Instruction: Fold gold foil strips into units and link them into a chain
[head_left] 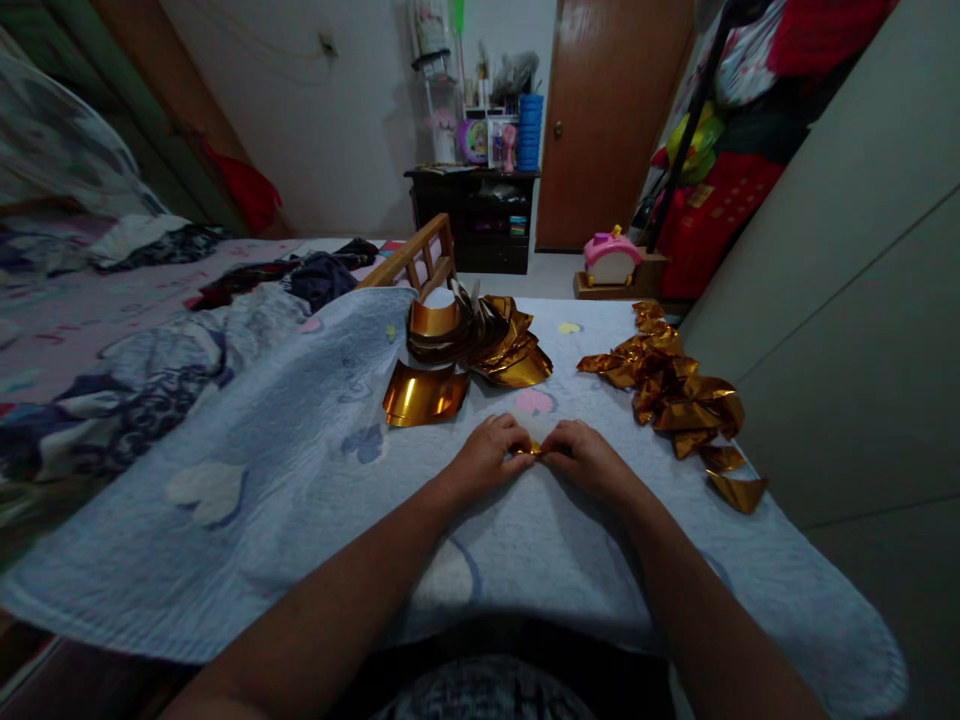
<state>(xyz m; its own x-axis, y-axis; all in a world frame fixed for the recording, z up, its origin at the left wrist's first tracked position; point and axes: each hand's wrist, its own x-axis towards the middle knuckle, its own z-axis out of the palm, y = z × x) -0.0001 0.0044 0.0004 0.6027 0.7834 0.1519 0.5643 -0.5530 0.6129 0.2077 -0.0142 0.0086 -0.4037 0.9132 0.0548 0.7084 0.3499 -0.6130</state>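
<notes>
My left hand (491, 455) and my right hand (585, 457) meet over the blue blanket. Between their pinched fingertips is a small piece of gold foil paper (535, 448), mostly hidden by the fingers. Just beyond my left hand lie flat, curled gold foil sheets (426, 392). Behind them spreads a larger stack of the same sheets (480, 335), fanned out and showing some pale undersides. To the right of my right hand sits a heap of folded gold foil pieces (679, 385), with one boat-shaped piece (737, 490) at its near end.
The light blue blanket (300, 520) with heart patterns covers the work surface. A wooden rail (412, 255) stands at its far left edge, beside a bed with piled clothes (172, 360). Farther off are a dark cabinet (472, 225), a wooden door (615, 120) and a pink toy (613, 260).
</notes>
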